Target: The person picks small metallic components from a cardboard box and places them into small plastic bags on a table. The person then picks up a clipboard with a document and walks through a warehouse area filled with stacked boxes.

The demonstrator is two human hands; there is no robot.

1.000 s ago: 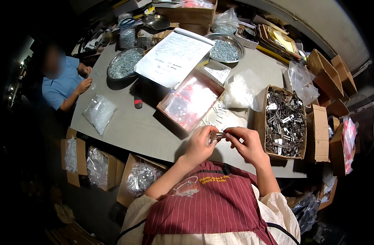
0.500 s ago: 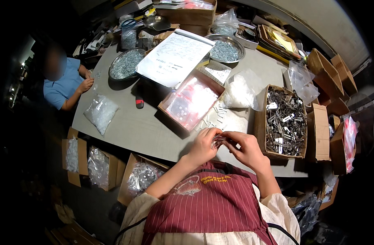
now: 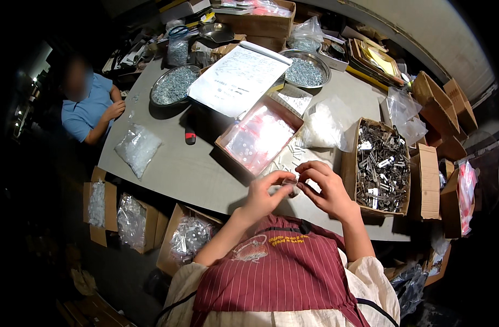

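Above the near edge of the table, my left hand (image 3: 265, 195) pinches a small clear plastic piece (image 3: 289, 182), possibly a little bag, between thumb and fingers. My right hand (image 3: 328, 191) is just right of it, its fingers curled in toward the piece. What sits between the right fingertips is too small to make out. Beyond my hands stands an open cardboard box (image 3: 222, 143) of clear plastic bags with red edges. Short white pegs (image 3: 287, 158) lie scattered beside that box, close to my fingertips.
A cardboard box of dark metal clips (image 3: 383, 169) stands at the right. Trays of small metal parts (image 3: 175, 86) flank a written notepad (image 3: 236, 82). A bag of white pieces (image 3: 138, 150) and a red-black tool (image 3: 190, 136) lie leftward. A person in blue (image 3: 86, 111) sits at the far left.
My hands have parted slightly at the fingers; the right fingers are raised and more spread. The clear piece now shows at my left fingertips. The view has shifted slightly.
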